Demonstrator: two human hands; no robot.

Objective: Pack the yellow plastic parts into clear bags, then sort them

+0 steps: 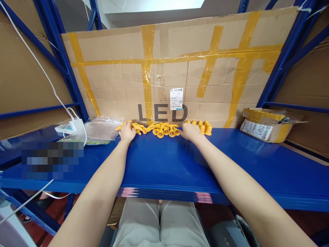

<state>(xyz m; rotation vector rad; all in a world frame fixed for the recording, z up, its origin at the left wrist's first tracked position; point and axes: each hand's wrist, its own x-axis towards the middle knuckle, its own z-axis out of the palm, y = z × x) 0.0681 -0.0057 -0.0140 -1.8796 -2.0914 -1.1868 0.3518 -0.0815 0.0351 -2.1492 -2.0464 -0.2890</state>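
Several small yellow pieces (160, 132) lie in a row along the back of the blue shelf, against the cardboard. My left hand (126, 133) rests at the left end of the row, its fingers over some of the pieces and somewhat apart. My right hand (190, 131) is near the right part of the row, its fingers curled and mostly hidden behind the hand; what they may hold cannot be seen. Just beyond it, more yellow pieces (207, 128) stand upright in a group.
A cardboard sheet (115, 85) with yellow tape stands behind the blue shelf (164, 164). Plastic bags (102, 128) and a white power strip (74, 126) with cables are at the left. At the right sits an open small box (264, 127). Blue posts flank both sides.
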